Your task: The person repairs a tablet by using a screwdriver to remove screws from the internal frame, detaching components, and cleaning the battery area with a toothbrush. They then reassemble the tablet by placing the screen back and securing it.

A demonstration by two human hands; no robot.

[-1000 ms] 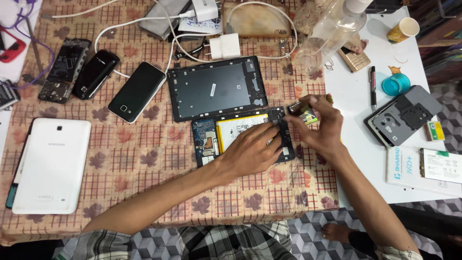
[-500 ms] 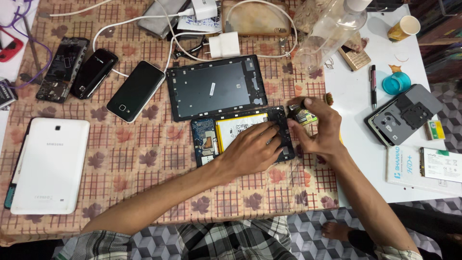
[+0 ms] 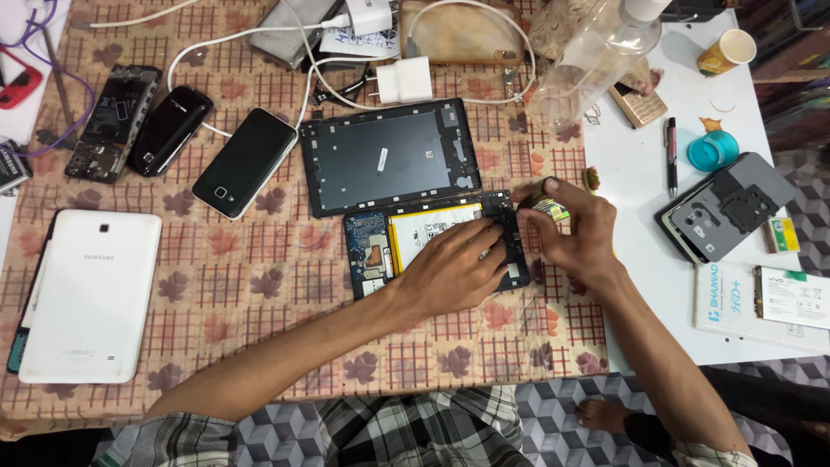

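An opened tablet (image 3: 380, 246) lies on the patterned tablecloth, its circuit board and pale yellow battery (image 3: 424, 227) exposed. My left hand (image 3: 454, 268) rests flat on its right half, fingers spread over the battery and board. My right hand (image 3: 575, 229) is at the tablet's right edge, fingers pinched on a small yellow-and-dark tool or part (image 3: 546, 207) whose exact kind I cannot make out. The tablet's dark back cover (image 3: 389, 156) lies just above, inner side up.
A white tablet (image 3: 86, 294) lies at the left. Three dark phones (image 3: 177, 138) sit upper left. White chargers and cables (image 3: 380, 60) run along the top. On the white table (image 3: 648, 285) at right are a pen, a teal cap, a phone cover and boxes.
My right hand has shifted slightly, staying at the tablet's right edge with the small item. My left hand stays on the tablet.
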